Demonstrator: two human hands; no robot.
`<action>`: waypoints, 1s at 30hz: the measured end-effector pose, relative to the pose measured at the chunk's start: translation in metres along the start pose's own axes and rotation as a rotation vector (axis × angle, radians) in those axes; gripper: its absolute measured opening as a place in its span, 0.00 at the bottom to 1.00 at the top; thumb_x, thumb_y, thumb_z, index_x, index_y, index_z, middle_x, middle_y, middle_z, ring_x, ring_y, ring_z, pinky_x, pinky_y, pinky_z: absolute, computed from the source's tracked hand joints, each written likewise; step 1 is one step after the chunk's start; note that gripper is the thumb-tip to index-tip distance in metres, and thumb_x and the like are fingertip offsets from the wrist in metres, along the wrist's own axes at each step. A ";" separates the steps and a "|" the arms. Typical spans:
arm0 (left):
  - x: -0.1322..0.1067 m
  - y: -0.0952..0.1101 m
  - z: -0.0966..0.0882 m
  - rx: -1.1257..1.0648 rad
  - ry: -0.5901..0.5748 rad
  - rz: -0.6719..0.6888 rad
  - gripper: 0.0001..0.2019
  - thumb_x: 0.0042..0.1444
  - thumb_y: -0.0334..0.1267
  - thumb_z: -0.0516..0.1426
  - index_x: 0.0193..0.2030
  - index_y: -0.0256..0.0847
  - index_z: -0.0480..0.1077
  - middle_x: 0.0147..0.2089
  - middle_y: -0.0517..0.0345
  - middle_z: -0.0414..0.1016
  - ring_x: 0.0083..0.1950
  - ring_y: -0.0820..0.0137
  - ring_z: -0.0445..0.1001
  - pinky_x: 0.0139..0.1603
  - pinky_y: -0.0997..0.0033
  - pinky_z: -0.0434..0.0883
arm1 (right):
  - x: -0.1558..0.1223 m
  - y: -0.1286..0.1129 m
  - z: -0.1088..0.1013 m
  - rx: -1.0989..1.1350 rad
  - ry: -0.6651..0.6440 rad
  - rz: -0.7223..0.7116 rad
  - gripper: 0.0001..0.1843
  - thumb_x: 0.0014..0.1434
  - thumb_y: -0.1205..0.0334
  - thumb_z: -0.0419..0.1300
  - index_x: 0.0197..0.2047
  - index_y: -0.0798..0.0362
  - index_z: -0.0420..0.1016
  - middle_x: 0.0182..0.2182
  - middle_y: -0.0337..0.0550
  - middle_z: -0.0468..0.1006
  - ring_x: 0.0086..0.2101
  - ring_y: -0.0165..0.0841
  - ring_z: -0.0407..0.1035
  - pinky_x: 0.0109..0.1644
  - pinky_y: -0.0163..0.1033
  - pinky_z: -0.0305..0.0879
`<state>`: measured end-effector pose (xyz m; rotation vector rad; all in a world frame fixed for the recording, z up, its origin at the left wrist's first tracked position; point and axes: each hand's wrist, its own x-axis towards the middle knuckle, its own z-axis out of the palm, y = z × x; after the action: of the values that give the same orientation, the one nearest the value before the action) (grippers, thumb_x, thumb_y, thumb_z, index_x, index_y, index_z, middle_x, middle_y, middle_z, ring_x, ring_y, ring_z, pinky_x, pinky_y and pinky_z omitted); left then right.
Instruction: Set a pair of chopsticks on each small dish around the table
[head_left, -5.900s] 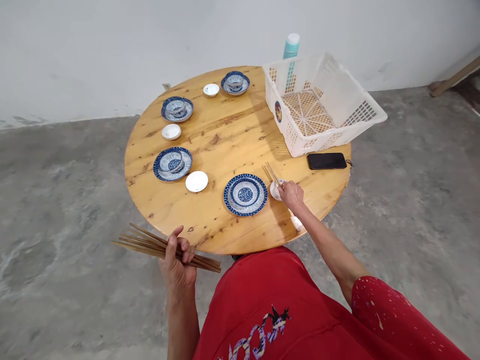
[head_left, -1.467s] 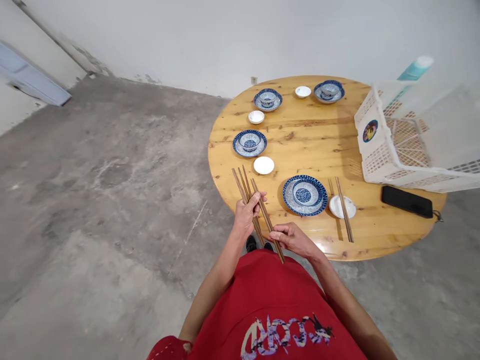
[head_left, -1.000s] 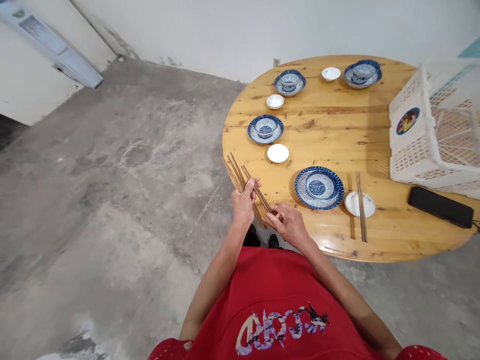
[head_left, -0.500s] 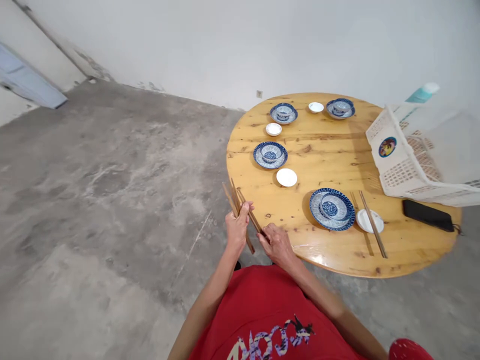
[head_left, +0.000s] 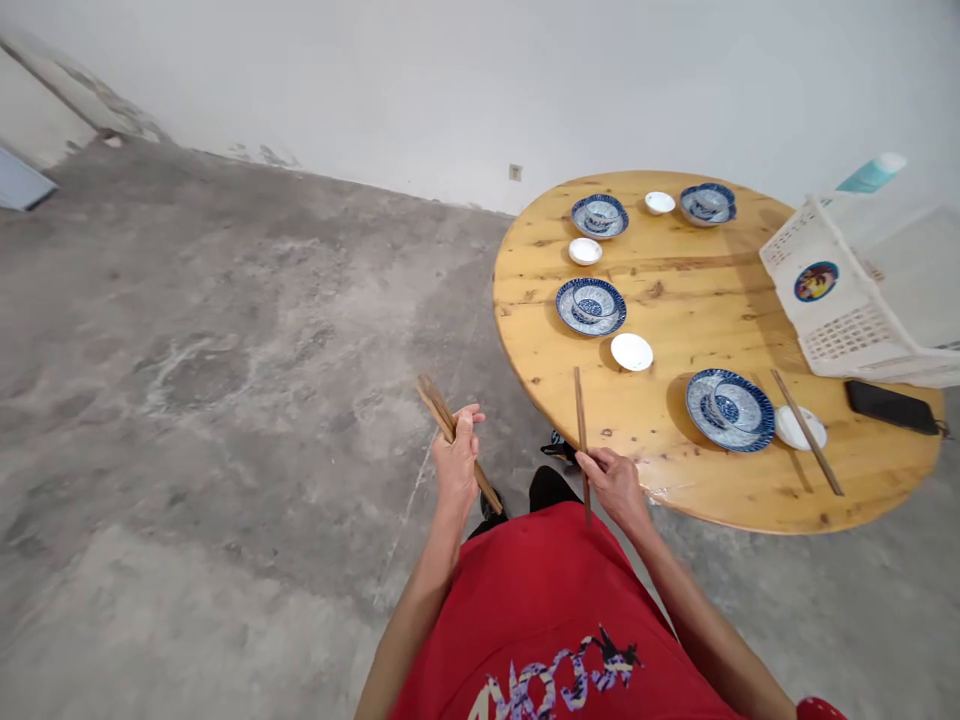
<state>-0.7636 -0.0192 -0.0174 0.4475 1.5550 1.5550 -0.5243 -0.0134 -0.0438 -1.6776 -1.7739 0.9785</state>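
Note:
My left hand [head_left: 456, 462] grips a bundle of wooden chopsticks [head_left: 450, 425] out over the concrete floor, left of the table. My right hand [head_left: 613, 486] is at the near edge of the round pine table [head_left: 694, 300], shut on what looks like a thin pair of wooden chopsticks [head_left: 582, 430] standing nearly upright. The nearest blue-and-white plate [head_left: 730, 410] lies to the right of that hand. A white sauce dish [head_left: 799, 428] beyond it has a pair of chopsticks [head_left: 808, 432] resting across it.
On the table are a blue-and-white bowl on a plate [head_left: 591, 307], a white saucer [head_left: 631, 352], and further sets at the far side. A white lattice basket [head_left: 832, 310] and a black phone [head_left: 891, 407] sit at the right. Concrete floor spreads left.
My hands have moved apart. The right hand now holds chopsticks separated from the left hand's bundle, and the view has swung so the table sits further right.

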 end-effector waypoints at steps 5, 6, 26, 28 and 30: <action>0.022 -0.001 -0.014 0.032 -0.003 -0.049 0.19 0.53 0.51 0.59 0.43 0.38 0.77 0.38 0.56 0.76 0.20 0.84 0.52 0.20 0.78 0.49 | 0.008 0.011 -0.004 0.009 0.089 0.186 0.22 0.60 0.46 0.53 0.22 0.53 0.68 0.18 0.37 0.63 0.23 0.31 0.59 0.27 0.35 0.51; 0.028 0.000 -0.014 0.033 0.003 -0.056 0.19 0.53 0.51 0.59 0.42 0.38 0.77 0.37 0.57 0.76 0.20 0.84 0.52 0.20 0.78 0.49 | 0.013 0.011 -0.004 0.011 0.112 0.206 0.22 0.59 0.46 0.53 0.22 0.53 0.68 0.18 0.36 0.62 0.22 0.31 0.60 0.27 0.35 0.51; 0.247 0.061 0.085 0.304 -0.320 -0.049 0.15 0.54 0.48 0.59 0.41 0.38 0.74 0.37 0.58 0.73 0.19 0.84 0.51 0.18 0.76 0.47 | 0.204 0.011 -0.033 -0.489 0.395 0.759 0.19 0.63 0.56 0.51 0.37 0.56 0.82 0.33 0.53 0.81 0.33 0.38 0.72 0.35 0.38 0.53; 0.262 0.067 0.094 0.305 -0.340 -0.048 0.15 0.55 0.48 0.59 0.40 0.39 0.74 0.37 0.59 0.73 0.19 0.84 0.51 0.18 0.76 0.47 | 0.215 0.010 -0.031 -0.518 0.387 0.811 0.19 0.63 0.57 0.51 0.38 0.57 0.82 0.36 0.55 0.81 0.35 0.39 0.72 0.36 0.38 0.54; 0.273 0.071 0.100 0.319 -0.353 -0.047 0.14 0.56 0.48 0.58 0.40 0.39 0.74 0.37 0.59 0.73 0.19 0.84 0.51 0.18 0.77 0.47 | 0.224 0.008 -0.030 -0.517 0.377 0.847 0.19 0.64 0.57 0.51 0.39 0.58 0.81 0.37 0.55 0.81 0.36 0.39 0.72 0.37 0.38 0.55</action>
<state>-0.8616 0.2632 -0.0223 0.8107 1.5209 1.1195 -0.5210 0.2126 -0.0572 -2.8309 -1.0954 0.4316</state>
